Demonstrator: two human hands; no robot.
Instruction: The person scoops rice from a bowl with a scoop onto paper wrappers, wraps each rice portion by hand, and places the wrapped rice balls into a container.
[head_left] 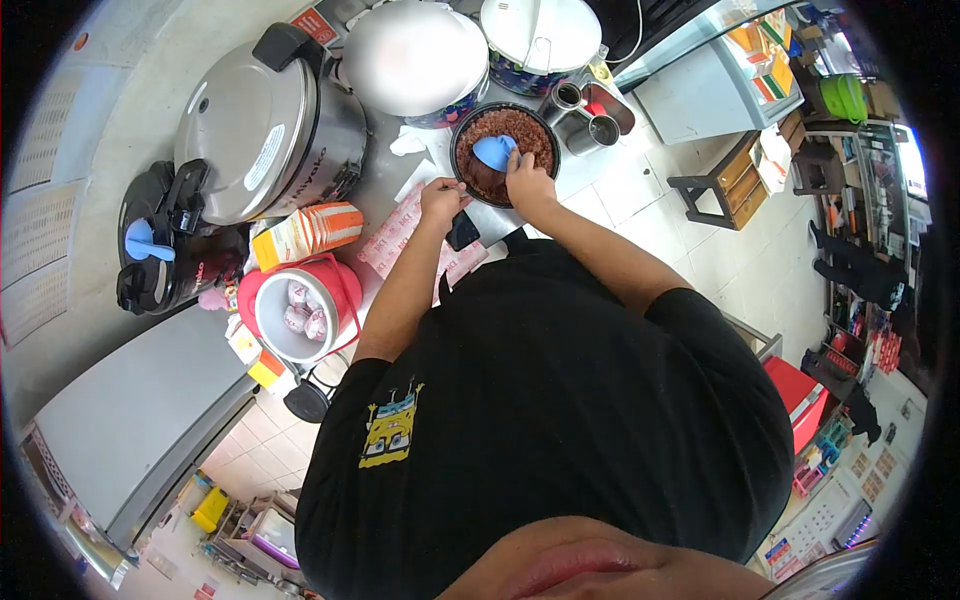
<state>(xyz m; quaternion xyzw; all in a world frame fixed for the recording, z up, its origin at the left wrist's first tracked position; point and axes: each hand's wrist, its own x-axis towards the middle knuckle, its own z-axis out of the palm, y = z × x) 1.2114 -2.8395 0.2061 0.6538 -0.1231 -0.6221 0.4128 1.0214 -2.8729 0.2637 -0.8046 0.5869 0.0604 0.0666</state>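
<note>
A round dark-rimmed pan point(455, 150) on the metal counter holds brown, grainy food point(532, 140). My right hand point(530, 184) is closed on a blue scoop point(493, 152), whose wide part rests on the food. At the pan's near left rim, my left hand point(441, 200) has its fingers pressed together against the edge; it seems to hold the rim. A black phone point(463, 231) and pink printed paper point(400, 240) lie just below the pan.
Two lidded pots point(542, 35) stand behind the pan, metal cups point(595, 135) to its right. A big cooker point(245, 135), an orange-white packet stack point(308, 235) and a pink bucket point(345, 290) with wrapped balls are left. A wooden stool point(745, 190) is right.
</note>
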